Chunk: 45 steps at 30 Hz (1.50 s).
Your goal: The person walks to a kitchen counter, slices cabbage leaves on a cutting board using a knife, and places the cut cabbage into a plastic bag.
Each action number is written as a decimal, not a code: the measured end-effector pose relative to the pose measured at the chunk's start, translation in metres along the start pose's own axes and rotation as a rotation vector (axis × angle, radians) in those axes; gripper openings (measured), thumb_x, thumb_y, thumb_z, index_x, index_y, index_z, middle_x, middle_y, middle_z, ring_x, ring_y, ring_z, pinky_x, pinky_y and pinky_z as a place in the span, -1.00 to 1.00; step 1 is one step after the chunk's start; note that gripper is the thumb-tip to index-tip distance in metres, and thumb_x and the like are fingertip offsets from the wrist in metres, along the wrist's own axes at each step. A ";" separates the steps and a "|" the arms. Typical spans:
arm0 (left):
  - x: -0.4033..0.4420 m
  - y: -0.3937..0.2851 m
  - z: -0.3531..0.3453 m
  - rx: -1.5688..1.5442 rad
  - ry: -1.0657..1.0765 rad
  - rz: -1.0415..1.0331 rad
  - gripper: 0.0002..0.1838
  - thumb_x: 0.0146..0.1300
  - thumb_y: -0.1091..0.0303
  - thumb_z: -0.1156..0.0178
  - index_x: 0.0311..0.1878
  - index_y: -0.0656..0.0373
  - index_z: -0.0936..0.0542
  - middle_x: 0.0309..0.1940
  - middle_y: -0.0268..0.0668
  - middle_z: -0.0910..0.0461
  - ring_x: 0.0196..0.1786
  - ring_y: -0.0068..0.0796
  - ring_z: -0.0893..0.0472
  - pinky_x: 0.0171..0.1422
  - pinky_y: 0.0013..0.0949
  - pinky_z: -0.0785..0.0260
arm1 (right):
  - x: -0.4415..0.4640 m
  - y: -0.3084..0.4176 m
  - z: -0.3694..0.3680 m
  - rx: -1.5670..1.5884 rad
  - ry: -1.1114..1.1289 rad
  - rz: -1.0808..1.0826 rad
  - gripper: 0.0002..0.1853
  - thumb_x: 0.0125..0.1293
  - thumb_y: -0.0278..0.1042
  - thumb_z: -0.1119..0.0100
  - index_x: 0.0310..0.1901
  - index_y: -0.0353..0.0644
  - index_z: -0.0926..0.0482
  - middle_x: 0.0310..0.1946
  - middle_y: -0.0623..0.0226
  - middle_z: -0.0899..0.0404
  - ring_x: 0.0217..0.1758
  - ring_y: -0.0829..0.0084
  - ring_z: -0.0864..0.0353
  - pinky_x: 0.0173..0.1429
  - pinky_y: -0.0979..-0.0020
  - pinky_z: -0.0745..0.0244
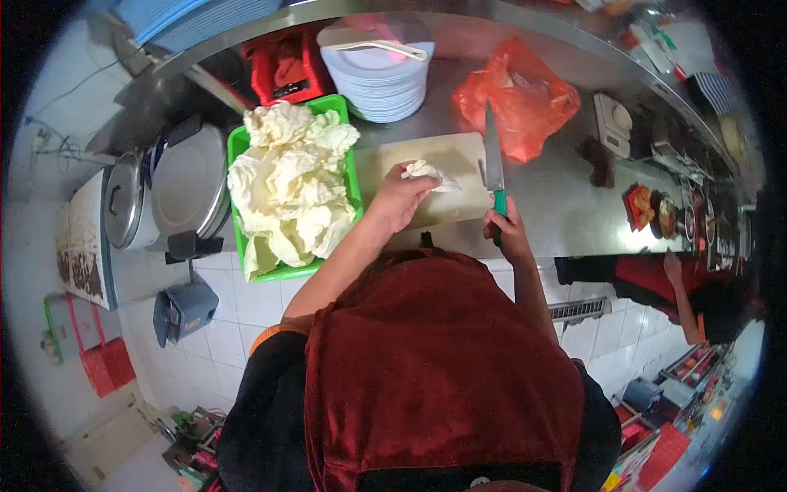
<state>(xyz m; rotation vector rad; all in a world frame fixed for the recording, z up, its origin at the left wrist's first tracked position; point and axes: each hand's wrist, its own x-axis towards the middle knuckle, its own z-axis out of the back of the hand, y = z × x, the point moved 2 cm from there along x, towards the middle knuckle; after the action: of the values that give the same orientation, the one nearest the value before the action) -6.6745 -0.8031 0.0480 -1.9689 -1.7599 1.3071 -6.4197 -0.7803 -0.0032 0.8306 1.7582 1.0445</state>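
My left hand (397, 202) is closed around a small whitish crumpled piece (426, 174) above the cutting board (461, 146); I cannot make out whether it is cabbage or cloth. In my right hand (511, 233) is a kitchen knife (493, 152), gripped by its green handle. The blade points away from me, along the right edge of the board. To the left, a green plastic basket (356, 176) is heaped with pale cabbage leaves (291, 180).
Behind the board stand a stack of plates (381, 90) with a light-coloured utensil on top and an orange plastic bag (520, 102). A white kitchen scale (611, 123) sits further right. Large lidded pots (190, 176) stand at left. Another person's arm (682, 295) shows at right.
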 end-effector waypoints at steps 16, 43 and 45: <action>0.056 0.079 0.032 0.818 -0.146 0.405 -0.42 0.29 -0.13 -0.19 -0.13 0.35 -0.52 -0.31 -0.12 -0.66 -0.52 -0.33 -0.57 -0.48 -0.37 -0.37 | -0.001 0.035 0.040 -1.063 0.096 0.067 -0.68 0.41 -0.09 -0.07 -0.11 -0.24 -0.47 -0.36 -0.14 -0.59 -0.23 -0.15 -0.62 -0.11 0.00 -0.50; 0.095 0.125 0.076 0.986 -0.678 -0.640 -0.67 0.14 0.34 -0.28 -0.09 0.37 -0.63 -0.36 0.01 -0.66 -0.40 -0.16 -0.65 -0.21 -0.24 -0.50 | 0.074 0.088 -0.090 -1.823 0.591 -0.155 -0.69 0.21 -0.43 -0.11 -0.04 -0.35 -0.64 -0.07 0.03 -0.68 0.03 0.06 -0.69 0.08 0.16 -0.59; 0.079 0.116 0.053 0.898 -0.746 -0.653 -0.52 0.11 0.32 -0.30 0.09 0.36 -0.51 -0.16 0.04 -0.58 -0.16 -0.10 -0.59 0.00 -0.24 -0.45 | 0.075 0.081 -0.088 -1.777 0.489 -0.222 -0.69 0.20 -0.44 -0.12 -0.03 -0.36 -0.62 -0.06 -0.01 -0.67 0.06 0.06 -0.67 0.08 0.14 -0.58</action>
<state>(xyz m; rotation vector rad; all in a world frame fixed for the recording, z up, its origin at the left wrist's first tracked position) -6.6376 -0.7861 -0.0963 -0.3987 -1.3866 2.1286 -6.5210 -0.7088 0.0640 -0.7554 0.5766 2.0721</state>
